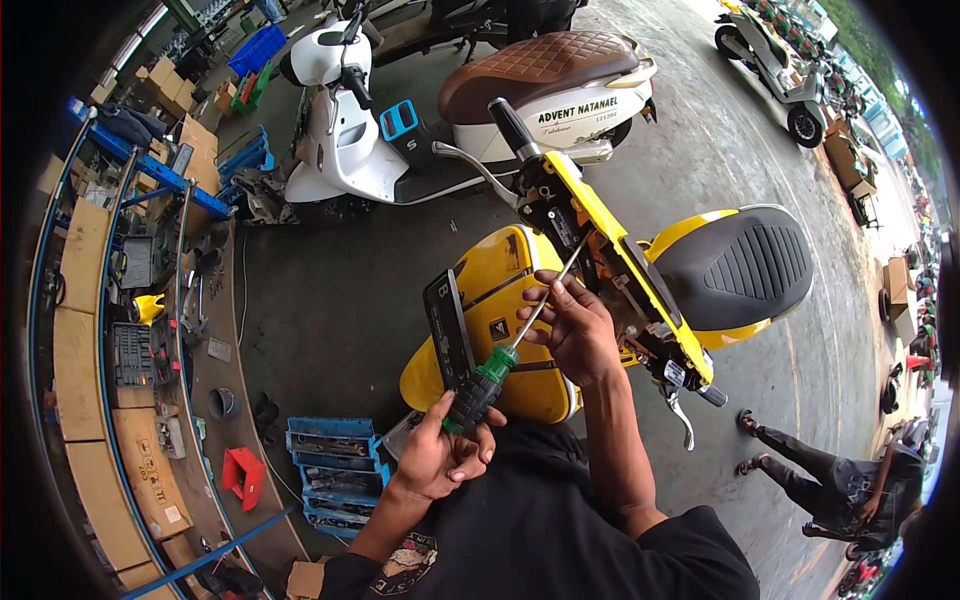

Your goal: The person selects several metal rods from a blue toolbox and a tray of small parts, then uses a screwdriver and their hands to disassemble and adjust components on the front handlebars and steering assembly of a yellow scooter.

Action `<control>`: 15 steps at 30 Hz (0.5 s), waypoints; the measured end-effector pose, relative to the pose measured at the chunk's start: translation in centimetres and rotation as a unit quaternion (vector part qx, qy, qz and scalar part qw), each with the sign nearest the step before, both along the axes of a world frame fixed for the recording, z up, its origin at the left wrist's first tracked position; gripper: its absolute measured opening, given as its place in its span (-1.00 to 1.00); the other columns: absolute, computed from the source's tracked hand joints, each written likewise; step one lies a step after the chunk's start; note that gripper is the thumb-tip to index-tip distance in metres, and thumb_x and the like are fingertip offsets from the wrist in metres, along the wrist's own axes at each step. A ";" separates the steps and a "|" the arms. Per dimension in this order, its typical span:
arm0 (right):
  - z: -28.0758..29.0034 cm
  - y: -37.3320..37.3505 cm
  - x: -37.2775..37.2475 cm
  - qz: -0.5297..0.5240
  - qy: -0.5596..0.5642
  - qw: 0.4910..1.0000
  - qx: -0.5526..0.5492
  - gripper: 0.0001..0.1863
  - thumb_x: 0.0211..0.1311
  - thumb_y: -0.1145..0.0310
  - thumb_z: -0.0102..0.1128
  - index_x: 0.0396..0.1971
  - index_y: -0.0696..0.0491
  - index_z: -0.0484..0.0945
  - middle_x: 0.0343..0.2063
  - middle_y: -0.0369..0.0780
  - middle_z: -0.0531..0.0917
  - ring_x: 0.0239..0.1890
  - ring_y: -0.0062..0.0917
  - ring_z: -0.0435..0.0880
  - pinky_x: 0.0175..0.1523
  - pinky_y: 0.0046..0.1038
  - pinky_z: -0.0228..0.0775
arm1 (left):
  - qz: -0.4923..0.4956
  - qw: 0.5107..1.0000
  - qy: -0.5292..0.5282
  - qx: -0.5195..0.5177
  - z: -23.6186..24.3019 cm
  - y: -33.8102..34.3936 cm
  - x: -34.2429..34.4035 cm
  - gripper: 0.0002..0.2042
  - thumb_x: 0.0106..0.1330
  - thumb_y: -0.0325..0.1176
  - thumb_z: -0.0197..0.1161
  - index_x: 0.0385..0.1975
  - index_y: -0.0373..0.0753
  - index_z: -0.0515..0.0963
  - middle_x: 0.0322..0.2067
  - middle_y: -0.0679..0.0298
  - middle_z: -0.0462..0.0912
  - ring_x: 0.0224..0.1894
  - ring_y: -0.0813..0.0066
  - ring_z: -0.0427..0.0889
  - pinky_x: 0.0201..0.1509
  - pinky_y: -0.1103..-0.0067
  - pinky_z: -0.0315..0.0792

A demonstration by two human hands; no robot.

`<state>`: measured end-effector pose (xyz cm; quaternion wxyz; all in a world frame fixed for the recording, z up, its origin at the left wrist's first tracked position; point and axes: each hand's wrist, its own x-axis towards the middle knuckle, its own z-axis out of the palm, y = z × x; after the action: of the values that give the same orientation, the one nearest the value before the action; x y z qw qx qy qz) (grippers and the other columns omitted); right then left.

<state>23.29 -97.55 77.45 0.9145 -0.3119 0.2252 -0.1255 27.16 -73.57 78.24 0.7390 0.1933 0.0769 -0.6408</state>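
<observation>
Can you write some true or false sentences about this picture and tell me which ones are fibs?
1. The left hand holds the handle of the screwdriver. True.
2. The right hand is far from the screwdriver. False: its fingers are on the shaft.
3. The screwdriver's tip is at the handlebar of the yellow scooter. True.
4. The blue toolbox is shut. False: it is open, with its trays showing.

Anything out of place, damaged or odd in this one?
The handlebar of the yellow scooter looks partly opened: dark inner parts show where a cover would presumably sit, and a screwdriver points toward them. I see no clear spill or damage.
</observation>
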 end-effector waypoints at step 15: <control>-2.6 -0.2 0.5 -0.012 0.022 1.000 -0.004 -0.77 0.32 0.25 0.23 -0.18 0.06 0.47 -0.33 -0.24 0.62 -0.30 -0.46 0.69 -0.25 -0.44 0.59 | 0.023 0.840 -0.498 0.215 1.0 -0.2 0.0 -0.67 0.38 -0.19 0.14 -0.15 -0.40 0.44 -0.48 0.16 0.62 -0.68 0.76 0.43 -0.67 0.79 0.25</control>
<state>23.75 -97.70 74.89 0.9063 -0.3156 0.2488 -0.1309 27.12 -73.75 79.29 0.6321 0.6388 -0.1612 -0.4079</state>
